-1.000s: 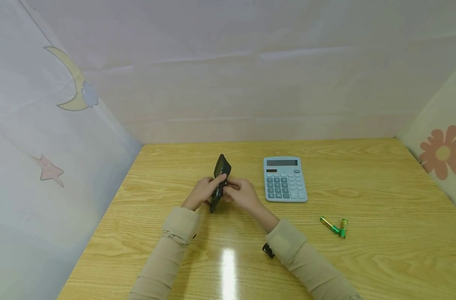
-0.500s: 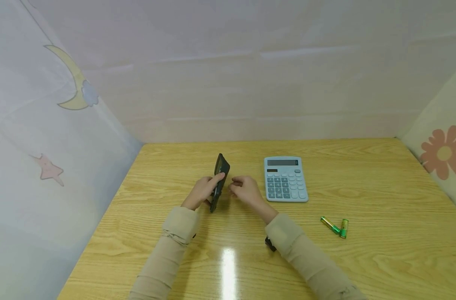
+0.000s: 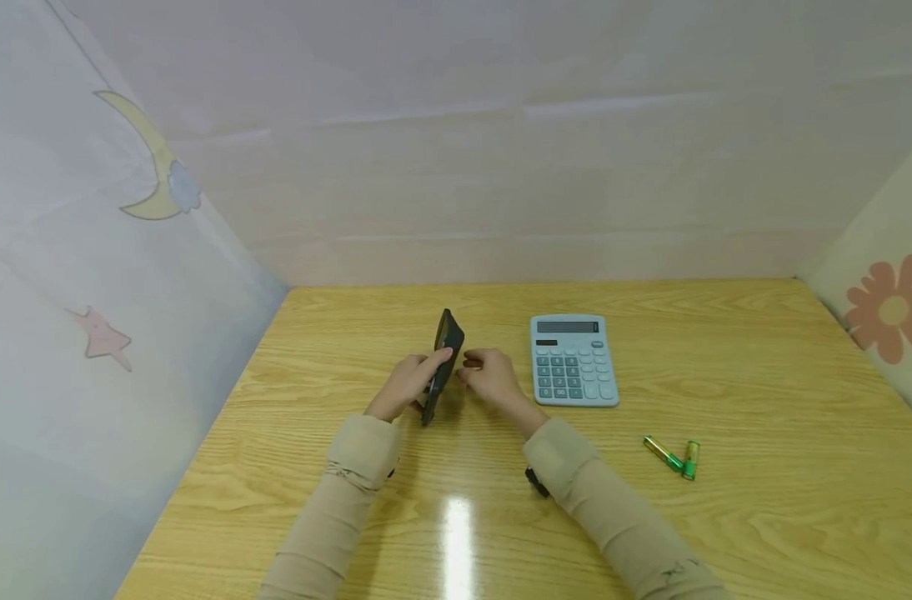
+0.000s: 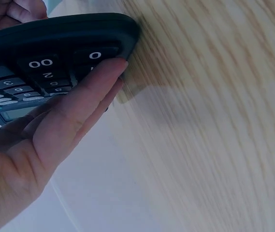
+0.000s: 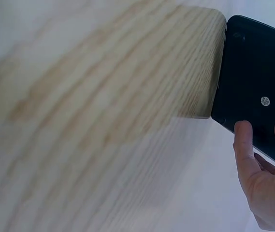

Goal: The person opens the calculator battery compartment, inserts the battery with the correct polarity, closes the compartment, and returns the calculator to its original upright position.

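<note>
- Fingers of the left hand (image 3: 405, 385) are clamped on the black calculator (image 3: 443, 379); on my left wrist feed they lie across its keypad face, close to the zero.
- Right hand (image 3: 495, 383) isn't gripping anything that I can see. Thumb and index finger are slightly bent and well spread, just beside the calculator's back, which has a round pale sticker (image 5: 265, 101) on it.
- That black one is tipped up steeply on edge between the two hands. I can't tell from my feeds whether its lower end touches the wooden table (image 3: 328, 500).
- Light blue calculator (image 3: 574, 361) lies flat, keys up, on the far side of the right hand from the black one.
- Further right and closer to me, a slanted green and gold battery (image 3: 662, 452) lies with one end right by a second battery (image 3: 691, 460).
</note>
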The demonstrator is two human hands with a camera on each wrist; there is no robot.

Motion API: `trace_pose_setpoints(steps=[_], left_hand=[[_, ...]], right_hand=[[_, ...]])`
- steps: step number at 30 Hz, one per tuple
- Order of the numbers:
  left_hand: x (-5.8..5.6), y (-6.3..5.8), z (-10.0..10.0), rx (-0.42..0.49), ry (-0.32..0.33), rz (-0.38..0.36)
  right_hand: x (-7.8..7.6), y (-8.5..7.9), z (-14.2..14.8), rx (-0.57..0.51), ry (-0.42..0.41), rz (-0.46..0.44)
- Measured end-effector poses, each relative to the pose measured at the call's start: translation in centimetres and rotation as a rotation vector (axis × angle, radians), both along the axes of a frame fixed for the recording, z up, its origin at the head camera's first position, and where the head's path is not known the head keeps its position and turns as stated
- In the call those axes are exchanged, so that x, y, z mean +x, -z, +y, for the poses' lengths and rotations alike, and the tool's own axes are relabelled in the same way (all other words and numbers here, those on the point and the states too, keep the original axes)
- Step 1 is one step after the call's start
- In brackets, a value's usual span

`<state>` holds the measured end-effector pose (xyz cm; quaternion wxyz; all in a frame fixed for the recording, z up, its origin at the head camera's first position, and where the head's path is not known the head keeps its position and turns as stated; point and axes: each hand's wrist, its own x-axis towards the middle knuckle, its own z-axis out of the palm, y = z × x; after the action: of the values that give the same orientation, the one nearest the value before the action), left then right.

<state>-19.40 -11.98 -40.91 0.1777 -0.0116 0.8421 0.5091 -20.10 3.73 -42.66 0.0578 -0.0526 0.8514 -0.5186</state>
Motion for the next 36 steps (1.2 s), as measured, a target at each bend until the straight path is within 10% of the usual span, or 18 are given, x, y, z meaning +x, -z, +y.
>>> trace_pose_setpoints(steps=[11,36], left_hand=[[-0.31,0.05,0.2,0.084,0.045,-0.058],[-0.47,0.0,-0.27,0.22,0.019,0.077]], right_hand=[[-0.27,0.12,-0.17,0.014,-0.004,0.031],[-0.17,0.4,0.18,0.015,-0.013,0.088]])
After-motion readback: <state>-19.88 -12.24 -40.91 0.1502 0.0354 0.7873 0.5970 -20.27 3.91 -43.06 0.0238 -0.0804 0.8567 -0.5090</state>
